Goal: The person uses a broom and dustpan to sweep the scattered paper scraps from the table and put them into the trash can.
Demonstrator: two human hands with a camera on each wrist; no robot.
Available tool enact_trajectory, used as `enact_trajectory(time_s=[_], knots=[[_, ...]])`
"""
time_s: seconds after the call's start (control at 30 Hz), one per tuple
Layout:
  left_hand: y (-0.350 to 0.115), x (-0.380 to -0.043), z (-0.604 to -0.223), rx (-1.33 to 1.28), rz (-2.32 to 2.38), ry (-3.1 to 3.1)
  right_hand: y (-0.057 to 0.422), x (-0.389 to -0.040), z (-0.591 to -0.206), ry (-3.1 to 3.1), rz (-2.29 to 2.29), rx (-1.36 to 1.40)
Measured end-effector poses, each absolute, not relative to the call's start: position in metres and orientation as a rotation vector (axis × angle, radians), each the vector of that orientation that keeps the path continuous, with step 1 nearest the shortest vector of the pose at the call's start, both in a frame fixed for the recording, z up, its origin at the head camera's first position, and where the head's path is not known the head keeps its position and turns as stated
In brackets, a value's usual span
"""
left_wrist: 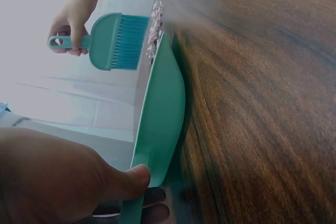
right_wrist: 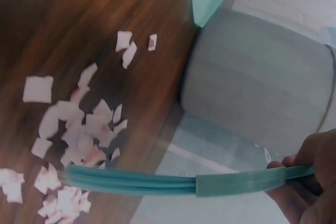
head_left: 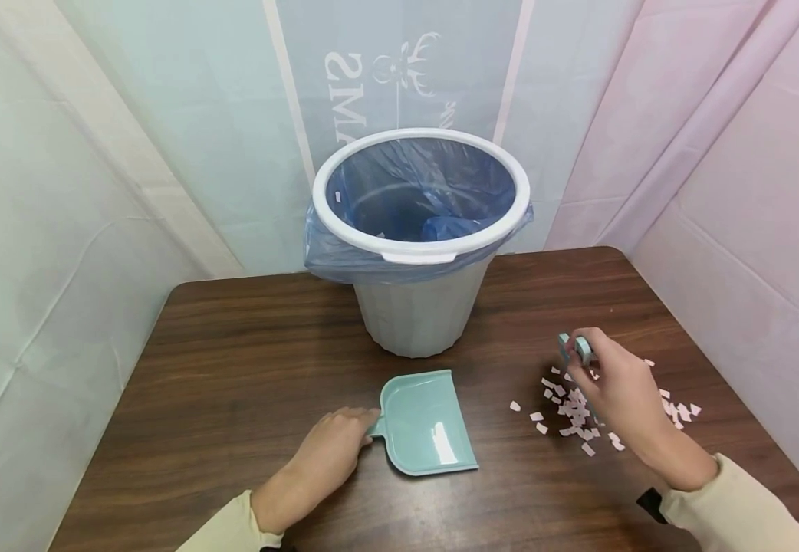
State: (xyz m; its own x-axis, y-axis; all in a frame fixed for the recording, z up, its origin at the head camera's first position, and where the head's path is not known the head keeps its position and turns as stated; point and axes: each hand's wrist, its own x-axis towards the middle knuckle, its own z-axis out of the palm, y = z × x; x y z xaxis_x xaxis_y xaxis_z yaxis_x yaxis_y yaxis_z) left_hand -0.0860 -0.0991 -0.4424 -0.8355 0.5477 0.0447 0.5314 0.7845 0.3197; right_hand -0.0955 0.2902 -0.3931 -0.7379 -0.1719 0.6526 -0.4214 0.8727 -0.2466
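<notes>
Bristle tips (right_wrist: 79, 176) — blurred, dustpan handle (head_left: 376, 428) — mostly hidden

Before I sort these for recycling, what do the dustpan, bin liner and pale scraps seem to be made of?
Dustpan: likely moulded plastic, smooth and glossy, since it shows a bright highlight.
Bin liner: apparently thin plastic film, slightly shiny, as it is see-through and wrinkled.
Pale scraps: probably paper, matt, being thin with uneven edges; thin card is possible.

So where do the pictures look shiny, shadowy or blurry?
Head view: white glare on the dustpan; left wrist view: dark shadow beside the dustpan and a hazy patch on the tabletop near the top; right wrist view: the brush has blurry bristle tips.
</notes>
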Motion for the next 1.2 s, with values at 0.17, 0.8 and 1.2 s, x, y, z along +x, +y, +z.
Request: enact_trajectory(time_s=[0.17,0.8,1.2], knots=[[-0.099,-0.087,-0.443,0.906,0.493,2.944,0.286,-0.093,-0.398,-2.416,0.527,0.428],[-0.099,-0.086,-0.442,0.909,0.479,2.959,0.255,-0.089,-0.404,-2.373,0.782,0.429],[-0.105,-0.086,-0.439,0.910,0.510,2.971,0.232,-0.089,-0.402,-2.325,0.926,0.451]])
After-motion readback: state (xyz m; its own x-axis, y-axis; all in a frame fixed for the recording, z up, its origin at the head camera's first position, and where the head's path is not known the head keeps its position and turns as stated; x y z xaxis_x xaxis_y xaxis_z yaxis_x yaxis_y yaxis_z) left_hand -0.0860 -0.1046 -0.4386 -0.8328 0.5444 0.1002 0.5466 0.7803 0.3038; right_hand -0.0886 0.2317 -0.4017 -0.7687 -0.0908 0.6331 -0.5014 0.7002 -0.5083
